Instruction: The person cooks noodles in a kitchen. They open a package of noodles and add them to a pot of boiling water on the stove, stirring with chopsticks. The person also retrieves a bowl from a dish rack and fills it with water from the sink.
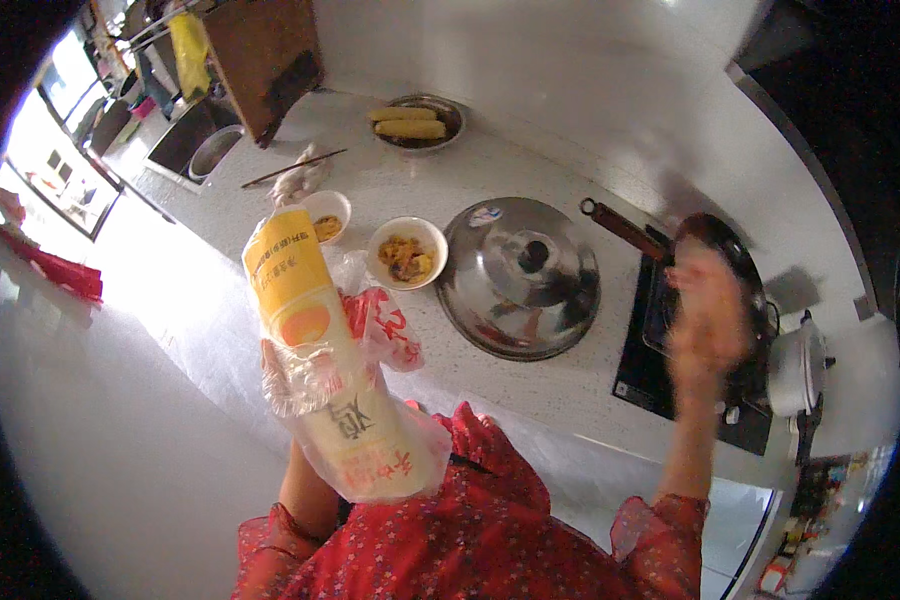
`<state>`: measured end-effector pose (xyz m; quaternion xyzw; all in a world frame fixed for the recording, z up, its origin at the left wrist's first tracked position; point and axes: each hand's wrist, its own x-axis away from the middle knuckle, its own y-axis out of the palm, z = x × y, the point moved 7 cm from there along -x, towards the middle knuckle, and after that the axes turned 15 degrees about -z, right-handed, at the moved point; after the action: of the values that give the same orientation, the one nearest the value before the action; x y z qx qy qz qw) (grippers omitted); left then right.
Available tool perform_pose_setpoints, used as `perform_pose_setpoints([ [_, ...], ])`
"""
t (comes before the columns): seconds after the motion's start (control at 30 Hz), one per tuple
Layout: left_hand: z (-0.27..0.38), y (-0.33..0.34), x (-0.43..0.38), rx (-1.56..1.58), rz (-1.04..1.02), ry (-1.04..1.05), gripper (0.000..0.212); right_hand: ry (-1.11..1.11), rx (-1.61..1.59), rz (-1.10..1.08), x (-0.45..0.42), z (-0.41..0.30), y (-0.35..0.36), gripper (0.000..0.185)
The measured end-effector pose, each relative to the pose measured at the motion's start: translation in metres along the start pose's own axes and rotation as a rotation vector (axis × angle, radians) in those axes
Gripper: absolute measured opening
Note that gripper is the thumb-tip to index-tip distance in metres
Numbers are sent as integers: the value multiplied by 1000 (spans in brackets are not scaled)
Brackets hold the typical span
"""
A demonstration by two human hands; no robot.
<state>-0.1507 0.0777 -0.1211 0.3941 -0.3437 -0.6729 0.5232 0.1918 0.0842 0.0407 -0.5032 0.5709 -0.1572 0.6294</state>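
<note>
A long plastic food package, yellow at one end and bearing writing, is held up in front of me by my left hand, which the package and its clear wrapping mostly hide. My right hand, blurred, is over a dark frying pan with a brown handle. Whether its fingers hold something cannot be told. The pan sits on a black cooktop. Left of it, a domed steel lid lies on the counter, beside a white bowl of yellow-brown food.
A second white bowl is partly behind the package. Corn cobs lie in a steel bowl near the wall. A chopstick rests across a crumpled bag. A lidded metal pot is at right, a sink at upper left.
</note>
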Motion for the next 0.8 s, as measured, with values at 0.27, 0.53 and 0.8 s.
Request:
perform_pose_setpoints([
  [0.27, 16, -25, 32, 92, -7, 19, 70, -581, 228, -404, -25, -127, 298, 21],
  [0.53, 8, -26, 40, 190, -33, -111, 72, -476, 245, -749, -37, -117, 331, 25],
  [0.8, -26, -13, 31, 311, -81, -421, 80, -141, -1160, -659, -130, -132, 193, 67],
])
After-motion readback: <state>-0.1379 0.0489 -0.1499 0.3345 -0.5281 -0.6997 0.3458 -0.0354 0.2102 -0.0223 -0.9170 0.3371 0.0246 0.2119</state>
